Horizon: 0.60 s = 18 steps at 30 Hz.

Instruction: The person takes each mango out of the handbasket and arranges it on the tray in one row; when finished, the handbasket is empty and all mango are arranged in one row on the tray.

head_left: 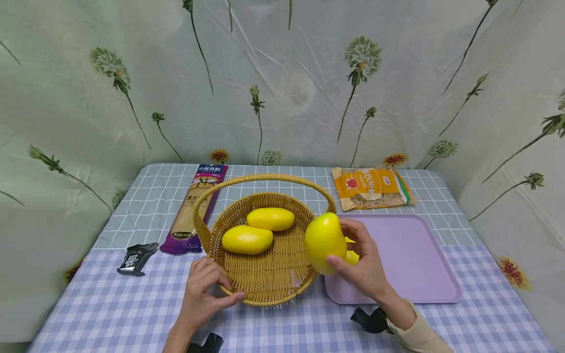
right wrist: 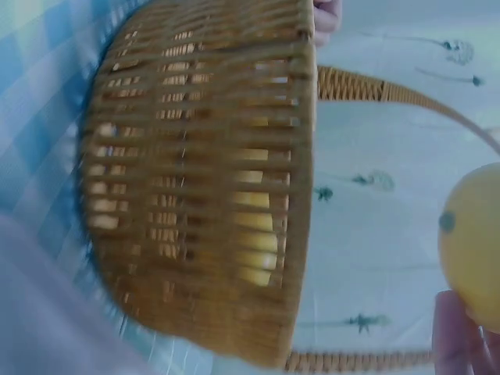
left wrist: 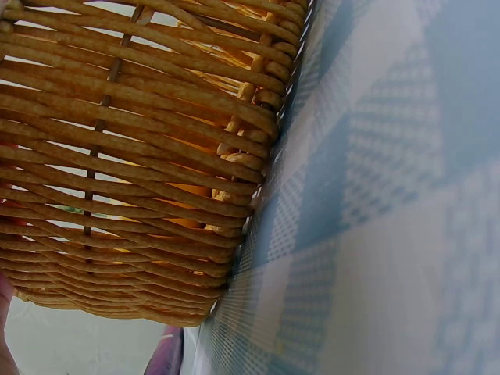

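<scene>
A yellow mango [head_left: 325, 242] is held up by my right hand [head_left: 365, 264], thumb in front and fingers behind, over the right rim of a woven basket [head_left: 273, 279]. The same mango [right wrist: 475, 246] shows at the right edge of the right wrist view. Two more yellow mangoes [head_left: 247, 239] lie inside the basket toward its back left. My left hand [head_left: 204, 289] grips the basket's front-left rim. Behind my right hand, more yellow fruit [head_left: 351, 256] is partly hidden on a lilac tray [head_left: 415, 260]. The basket's woven side [left wrist: 133, 172] fills much of the left wrist view.
A purple pasta packet [head_left: 190, 211] lies left of the basket, near a small black wrapped packet [head_left: 138, 259]. At the back right rests an orange grain bag [head_left: 372, 188]. The basket's tall arched handle [head_left: 265, 177] rises over its opening. Checked cloth [head_left: 110, 314] covers the table.
</scene>
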Motion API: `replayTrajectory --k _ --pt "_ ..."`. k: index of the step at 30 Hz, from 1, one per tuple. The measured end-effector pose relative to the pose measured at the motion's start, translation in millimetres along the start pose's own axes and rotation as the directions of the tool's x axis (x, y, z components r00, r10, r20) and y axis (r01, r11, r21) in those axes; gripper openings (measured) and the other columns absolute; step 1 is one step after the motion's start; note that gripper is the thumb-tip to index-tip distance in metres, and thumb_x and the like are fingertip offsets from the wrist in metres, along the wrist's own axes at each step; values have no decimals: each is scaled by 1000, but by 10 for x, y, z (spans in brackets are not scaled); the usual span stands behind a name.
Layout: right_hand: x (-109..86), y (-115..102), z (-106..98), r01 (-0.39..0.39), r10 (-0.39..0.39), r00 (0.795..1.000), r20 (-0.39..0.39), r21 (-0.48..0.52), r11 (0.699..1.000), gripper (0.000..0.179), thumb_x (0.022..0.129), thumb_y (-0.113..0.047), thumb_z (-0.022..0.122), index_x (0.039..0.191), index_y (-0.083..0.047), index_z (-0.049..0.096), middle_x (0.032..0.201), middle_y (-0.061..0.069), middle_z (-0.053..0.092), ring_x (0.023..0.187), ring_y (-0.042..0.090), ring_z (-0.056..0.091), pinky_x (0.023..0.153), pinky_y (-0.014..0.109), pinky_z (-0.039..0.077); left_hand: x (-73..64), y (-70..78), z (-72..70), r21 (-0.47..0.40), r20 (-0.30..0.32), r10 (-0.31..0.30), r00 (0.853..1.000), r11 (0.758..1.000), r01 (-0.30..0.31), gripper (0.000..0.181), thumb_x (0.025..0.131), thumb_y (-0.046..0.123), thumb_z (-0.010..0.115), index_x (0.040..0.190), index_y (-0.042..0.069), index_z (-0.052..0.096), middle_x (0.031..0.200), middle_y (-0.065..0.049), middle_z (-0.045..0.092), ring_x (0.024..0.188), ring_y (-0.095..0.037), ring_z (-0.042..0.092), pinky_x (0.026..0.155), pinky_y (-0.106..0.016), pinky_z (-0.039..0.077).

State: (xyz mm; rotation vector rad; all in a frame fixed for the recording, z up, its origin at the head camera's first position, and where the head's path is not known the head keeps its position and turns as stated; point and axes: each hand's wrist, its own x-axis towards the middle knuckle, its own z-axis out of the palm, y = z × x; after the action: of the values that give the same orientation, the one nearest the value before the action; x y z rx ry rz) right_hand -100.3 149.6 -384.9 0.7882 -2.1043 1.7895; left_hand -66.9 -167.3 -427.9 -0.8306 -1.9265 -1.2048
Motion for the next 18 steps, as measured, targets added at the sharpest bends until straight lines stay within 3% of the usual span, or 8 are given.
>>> replayTrajectory --k 8,14,18 --pt "-113 18 -265 -70 55 980 -191 -68 995 55 78 12 61 130 0 45 119 5 52 96 18 54 78 20 47 -1 4 -1 4 2 -10 1000 1000 10 38 77 39 79 62 15 54 64 6 53 69 -13 44 84 -29 27" --pt "-149 130 -488 -200 164 937 -308 -89 976 50 85 11 58 131 -3 44 117 6 47 94 19 51 78 18 48 -2 2 0 0 1 -9 1000 1000 9 37 76 39 79 62 15 54 64 5 53 69 -13 44 84 -29 26" --pt "-167 248 -635 -309 241 902 -357 -145 940 47 90 2 58 134 -4 41 114 2 45 90 18 49 75 15 48 -6 -3 -1 2 0 -7 1000 1000 7 37 76 38 79 62 15 54 64 6 53 69 -13 44 83 -29 26"
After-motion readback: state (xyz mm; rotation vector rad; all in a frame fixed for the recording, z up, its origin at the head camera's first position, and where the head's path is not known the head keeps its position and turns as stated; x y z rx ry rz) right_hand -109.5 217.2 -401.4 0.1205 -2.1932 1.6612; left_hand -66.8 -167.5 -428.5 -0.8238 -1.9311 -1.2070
